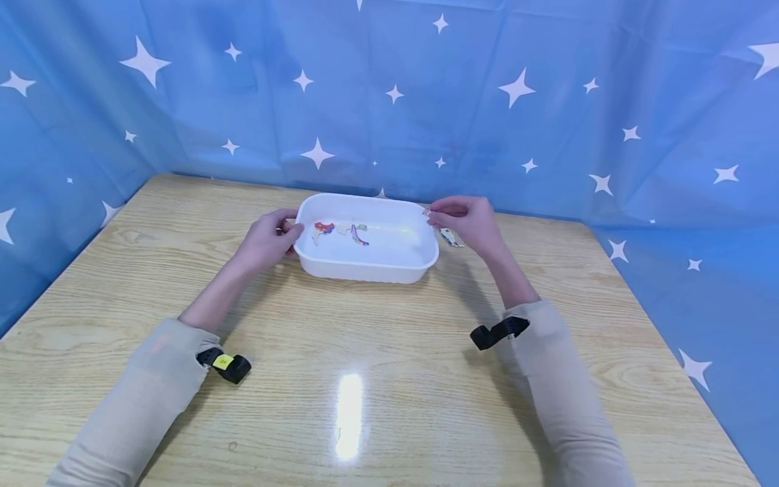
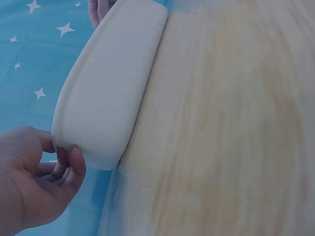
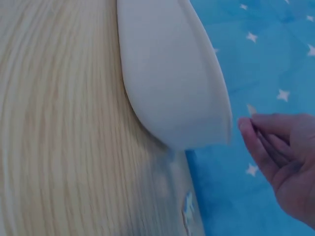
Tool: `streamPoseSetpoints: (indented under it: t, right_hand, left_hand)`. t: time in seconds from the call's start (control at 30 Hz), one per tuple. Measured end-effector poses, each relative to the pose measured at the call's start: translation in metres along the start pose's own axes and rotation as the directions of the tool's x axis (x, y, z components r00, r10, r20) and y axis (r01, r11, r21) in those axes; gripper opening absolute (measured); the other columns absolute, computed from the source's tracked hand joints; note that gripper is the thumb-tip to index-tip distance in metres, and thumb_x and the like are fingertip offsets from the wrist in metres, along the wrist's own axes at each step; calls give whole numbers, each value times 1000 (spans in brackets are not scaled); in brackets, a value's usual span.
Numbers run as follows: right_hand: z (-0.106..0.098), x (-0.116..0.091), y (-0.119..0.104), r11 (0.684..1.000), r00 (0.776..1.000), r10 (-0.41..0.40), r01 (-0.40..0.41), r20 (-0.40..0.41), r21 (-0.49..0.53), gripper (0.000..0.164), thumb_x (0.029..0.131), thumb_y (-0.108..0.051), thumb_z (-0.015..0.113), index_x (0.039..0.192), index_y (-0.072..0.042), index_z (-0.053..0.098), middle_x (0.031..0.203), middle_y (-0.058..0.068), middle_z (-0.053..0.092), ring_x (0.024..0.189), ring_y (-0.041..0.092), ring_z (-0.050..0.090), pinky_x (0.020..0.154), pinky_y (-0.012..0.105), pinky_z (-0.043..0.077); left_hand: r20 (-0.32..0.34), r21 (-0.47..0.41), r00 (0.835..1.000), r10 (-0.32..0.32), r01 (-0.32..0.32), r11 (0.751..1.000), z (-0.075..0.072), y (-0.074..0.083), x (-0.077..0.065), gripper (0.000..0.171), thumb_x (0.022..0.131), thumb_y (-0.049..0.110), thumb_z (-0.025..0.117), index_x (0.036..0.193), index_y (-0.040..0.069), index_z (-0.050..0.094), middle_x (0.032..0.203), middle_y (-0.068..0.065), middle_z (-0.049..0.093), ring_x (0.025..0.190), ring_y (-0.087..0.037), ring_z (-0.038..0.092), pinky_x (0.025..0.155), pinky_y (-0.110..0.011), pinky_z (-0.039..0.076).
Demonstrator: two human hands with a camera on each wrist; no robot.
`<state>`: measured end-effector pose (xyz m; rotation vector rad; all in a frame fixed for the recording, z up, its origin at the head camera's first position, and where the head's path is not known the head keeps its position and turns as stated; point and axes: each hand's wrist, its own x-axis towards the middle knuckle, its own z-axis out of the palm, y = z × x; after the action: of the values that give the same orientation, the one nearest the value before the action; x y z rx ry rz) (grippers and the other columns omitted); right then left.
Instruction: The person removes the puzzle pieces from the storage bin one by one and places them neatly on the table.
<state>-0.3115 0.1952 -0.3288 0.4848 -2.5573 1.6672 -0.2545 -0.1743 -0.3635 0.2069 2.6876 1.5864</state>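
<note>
A white rectangular plastic basin (image 1: 365, 272) stands near the far edge of the table. My left hand (image 1: 268, 237) grips its left end, with the thumb at the rim and curled fingers against the outer wall in the left wrist view. At the right end, my right hand (image 1: 467, 220) pinches a small red-and-white piece (image 1: 427, 212) between thumb and fingertips, right by the rim. Inside the basin lie a small red-and-blue piece (image 1: 324, 228) and a purple-and-green one (image 1: 359, 237), both with thin strands. What kind of things these are I cannot tell.
Just right of the basin, under my right hand, a small flat multicoloured piece (image 1: 451, 237) lies on the wooden table (image 1: 292, 406). A blue curtain (image 1: 389, 128) with white stars hangs close behind the far edge. Black straps with cameras (image 1: 234, 368) sit on both wrists.
</note>
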Motion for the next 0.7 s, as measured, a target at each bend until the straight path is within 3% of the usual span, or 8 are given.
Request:
streamPoseSetpoints:
  t: [0.07,0.13,0.23,0.3,0.37,0.53,0.7]
  right_hand:
    - [-8,-1,2,1000,1000,13,-13,-18,11,26,91,-12,77,110,6,73,99,12,76,89,31,74,77,32,60]
    - [-18,-4,5,999,999,35,-35,-35,-7,28,92,-15,77,111,4,73,98,9,76,89,28,74,65,24,58]
    - [-31,-7,13,999,998,41,-41,-54,-2,27,93,-14,75,112,5,72,98,10,76,88,25,74,63,21,57]
    - [-41,-9,19,999,997,50,-49,-65,9,27,94,-12,73,113,7,71,98,11,76,87,22,74,65,22,58]
    - [-50,-12,25,998,996,58,-55,-73,43,28,95,-8,72,115,11,68,98,13,75,86,21,74,77,29,59]
    - [-74,-18,43,992,986,126,-122,-109,42,33,96,-9,71,119,13,66,95,4,76,83,12,74,83,33,58]
    - [-96,-23,61,982,971,189,-189,-147,17,33,96,-10,70,120,12,65,92,0,75,83,13,74,87,38,57]
  left_hand:
    - [-2,4,1000,1,-1,1000,0,0,0,46,106,17,51,146,-5,46,95,-16,56,83,-35,61,63,-27,51]
    - [-2,5,1000,1,-1,1000,0,0,0,46,106,17,51,146,-5,45,96,-17,57,83,-35,61,62,-25,50]
    - [0,6,1000,-1,1,1000,0,0,0,46,106,17,51,146,-5,45,96,-17,57,83,-35,61,61,-24,49]
    - [1,4,1000,-1,1,1000,0,0,0,46,106,17,51,146,-5,46,96,-17,57,83,-36,61,61,-24,49]
    - [2,2,1000,-1,1,1000,0,0,0,46,106,17,51,146,-5,46,96,-17,57,83,-36,61,62,-25,49]
    - [3,0,1000,5,-5,1000,0,0,0,45,106,17,51,146,-5,46,96,-17,56,83,-35,61,62,-24,49]
    - [-2,-3,1000,11,-11,1000,0,0,-1,45,106,17,51,145,-4,47,94,-16,55,82,-34,60,60,-23,48]
